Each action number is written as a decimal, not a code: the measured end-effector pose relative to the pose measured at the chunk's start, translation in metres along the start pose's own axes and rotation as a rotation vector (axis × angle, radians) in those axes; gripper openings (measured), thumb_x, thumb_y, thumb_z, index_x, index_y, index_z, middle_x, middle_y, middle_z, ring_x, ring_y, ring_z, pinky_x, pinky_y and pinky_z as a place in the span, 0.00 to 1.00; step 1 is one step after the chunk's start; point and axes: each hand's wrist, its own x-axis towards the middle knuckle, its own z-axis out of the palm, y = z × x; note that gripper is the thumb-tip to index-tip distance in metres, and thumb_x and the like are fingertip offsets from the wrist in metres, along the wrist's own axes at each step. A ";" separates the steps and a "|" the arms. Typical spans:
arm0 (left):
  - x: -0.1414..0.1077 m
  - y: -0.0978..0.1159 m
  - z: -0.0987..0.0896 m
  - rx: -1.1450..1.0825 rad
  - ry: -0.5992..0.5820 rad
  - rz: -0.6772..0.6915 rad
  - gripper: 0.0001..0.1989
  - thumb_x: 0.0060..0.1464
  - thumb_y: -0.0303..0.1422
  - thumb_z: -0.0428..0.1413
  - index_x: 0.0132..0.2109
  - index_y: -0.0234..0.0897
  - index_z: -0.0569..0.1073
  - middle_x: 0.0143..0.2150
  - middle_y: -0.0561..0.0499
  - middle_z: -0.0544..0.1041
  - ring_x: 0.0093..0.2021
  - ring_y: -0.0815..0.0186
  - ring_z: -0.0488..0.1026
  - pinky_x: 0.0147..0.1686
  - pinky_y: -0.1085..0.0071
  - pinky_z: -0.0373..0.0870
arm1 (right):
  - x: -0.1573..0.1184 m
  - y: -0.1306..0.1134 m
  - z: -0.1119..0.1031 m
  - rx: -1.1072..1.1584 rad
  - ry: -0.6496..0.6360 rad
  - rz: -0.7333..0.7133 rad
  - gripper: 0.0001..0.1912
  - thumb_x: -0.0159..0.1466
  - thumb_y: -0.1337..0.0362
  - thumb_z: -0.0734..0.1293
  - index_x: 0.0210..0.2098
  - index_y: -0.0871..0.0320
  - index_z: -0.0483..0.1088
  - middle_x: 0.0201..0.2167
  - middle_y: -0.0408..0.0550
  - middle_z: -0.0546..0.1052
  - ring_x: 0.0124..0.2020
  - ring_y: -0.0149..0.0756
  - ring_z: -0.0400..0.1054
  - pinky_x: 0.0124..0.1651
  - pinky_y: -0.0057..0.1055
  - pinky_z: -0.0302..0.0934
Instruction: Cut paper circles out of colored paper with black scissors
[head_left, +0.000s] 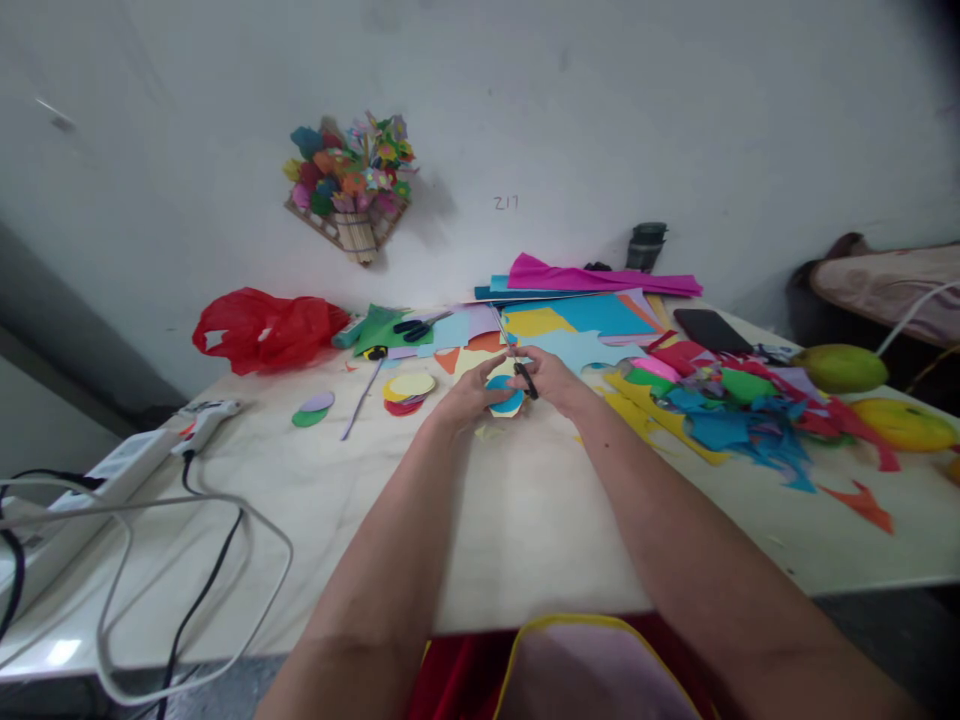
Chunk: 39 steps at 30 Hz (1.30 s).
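In the middle of the table my left hand (pixel 474 393) is closed on a blue paper circle (pixel 504 398) that lies over cream paper, whose edge shows around it. My right hand (pixel 548 378) is wrapped round the dark handles of a pair of scissors (pixel 528 381). Their blades point away from me, close to the papers. Small pale offcuts (pixel 489 433) lie just below my hands. To the left are stacked paper circles (pixel 409 386) in cream, yellow and red, and a lilac and green pair of circles (pixel 313 408).
Coloured scraps (pixel 750 415) heap up on the right, near a phone (pixel 711 330) and a green mango (pixel 840 368). Behind lie coloured sheets (pixel 585 318) and dark-handled scissors (pixel 414 328). A red plastic bag (pixel 270 328) sits back left; a power strip (pixel 124 462) and cables occupy the left side.
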 end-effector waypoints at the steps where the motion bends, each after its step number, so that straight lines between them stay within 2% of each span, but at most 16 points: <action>1: 0.000 0.000 0.000 0.048 -0.022 -0.005 0.43 0.35 0.24 0.71 0.61 0.33 0.69 0.30 0.49 0.79 0.28 0.66 0.74 0.36 0.67 0.71 | 0.000 0.000 0.000 -0.009 -0.005 0.003 0.31 0.43 0.69 0.73 0.49 0.59 0.70 0.20 0.36 0.70 0.25 0.31 0.67 0.31 0.28 0.61; 3: 0.000 0.001 -0.001 0.127 -0.049 -0.005 0.43 0.38 0.25 0.70 0.63 0.35 0.68 0.32 0.49 0.79 0.28 0.68 0.74 0.36 0.68 0.70 | -0.001 -0.001 0.000 -0.023 -0.013 0.003 0.33 0.43 0.69 0.73 0.50 0.59 0.70 0.19 0.36 0.70 0.25 0.31 0.66 0.31 0.28 0.60; 6: 0.000 0.001 -0.002 0.154 -0.030 0.001 0.42 0.38 0.25 0.70 0.63 0.34 0.68 0.33 0.48 0.79 0.28 0.67 0.74 0.37 0.69 0.70 | 0.000 0.000 0.000 -0.032 -0.018 -0.024 0.34 0.43 0.69 0.73 0.51 0.58 0.70 0.19 0.35 0.70 0.24 0.30 0.65 0.31 0.27 0.60; 13: 0.003 -0.005 -0.004 0.008 0.012 -0.023 0.43 0.36 0.27 0.71 0.62 0.34 0.68 0.34 0.46 0.80 0.30 0.63 0.77 0.37 0.65 0.73 | 0.004 0.004 0.001 -0.039 0.025 -0.106 0.37 0.43 0.65 0.73 0.55 0.59 0.70 0.19 0.34 0.67 0.24 0.30 0.63 0.32 0.29 0.59; 15: 0.005 -0.007 -0.004 -0.050 0.022 -0.012 0.38 0.35 0.27 0.72 0.57 0.32 0.72 0.34 0.45 0.80 0.31 0.63 0.77 0.36 0.66 0.74 | 0.005 0.004 0.002 -0.027 0.068 -0.115 0.39 0.43 0.65 0.73 0.56 0.59 0.70 0.19 0.34 0.66 0.24 0.30 0.62 0.32 0.30 0.59; 17: 0.006 -0.008 -0.002 -0.093 0.033 -0.009 0.28 0.36 0.28 0.71 0.48 0.29 0.76 0.32 0.45 0.80 0.31 0.62 0.78 0.35 0.67 0.75 | 0.006 0.004 0.004 -0.027 0.123 -0.123 0.39 0.43 0.64 0.72 0.57 0.60 0.69 0.19 0.34 0.64 0.24 0.30 0.61 0.31 0.30 0.58; 20: 0.005 -0.008 0.002 -0.138 0.079 -0.039 0.15 0.39 0.29 0.69 0.35 0.28 0.77 0.31 0.44 0.80 0.32 0.61 0.78 0.35 0.66 0.77 | 0.008 0.004 0.006 -0.045 0.192 -0.146 0.39 0.45 0.63 0.71 0.58 0.60 0.69 0.18 0.33 0.60 0.23 0.30 0.57 0.30 0.29 0.56; 23: 0.004 -0.006 0.007 -0.189 0.122 -0.065 0.11 0.41 0.27 0.68 0.31 0.27 0.76 0.30 0.43 0.79 0.32 0.60 0.78 0.36 0.64 0.78 | 0.009 0.007 0.008 -0.063 0.233 -0.179 0.39 0.45 0.62 0.71 0.58 0.60 0.69 0.17 0.32 0.57 0.23 0.30 0.56 0.29 0.28 0.55; 26: 0.005 -0.006 0.010 -0.170 0.152 -0.076 0.11 0.40 0.27 0.69 0.31 0.28 0.76 0.28 0.44 0.79 0.30 0.60 0.78 0.34 0.65 0.78 | 0.010 0.009 0.009 -0.081 0.256 -0.191 0.38 0.45 0.61 0.71 0.57 0.60 0.69 0.17 0.32 0.56 0.23 0.30 0.56 0.28 0.28 0.54; 29: 0.007 -0.009 0.009 -0.122 0.172 -0.031 0.12 0.39 0.30 0.70 0.31 0.28 0.76 0.28 0.44 0.78 0.31 0.59 0.79 0.33 0.66 0.77 | 0.011 0.009 0.009 -0.075 0.280 -0.176 0.36 0.46 0.59 0.72 0.54 0.58 0.70 0.18 0.34 0.61 0.24 0.31 0.60 0.28 0.28 0.57; 33: 0.011 -0.012 0.003 -0.126 0.229 0.048 0.13 0.41 0.33 0.69 0.32 0.29 0.77 0.29 0.44 0.79 0.32 0.60 0.79 0.34 0.66 0.77 | 0.011 0.006 0.008 -0.010 0.293 -0.077 0.29 0.45 0.57 0.75 0.45 0.56 0.70 0.21 0.38 0.70 0.22 0.31 0.65 0.28 0.29 0.61; 39: 0.013 -0.010 -0.003 -0.175 0.399 0.085 0.15 0.40 0.33 0.70 0.34 0.29 0.76 0.28 0.45 0.78 0.34 0.59 0.79 0.34 0.66 0.78 | 0.008 0.003 0.006 -0.024 0.232 0.014 0.19 0.48 0.59 0.78 0.32 0.57 0.67 0.16 0.38 0.70 0.14 0.26 0.60 0.21 0.26 0.59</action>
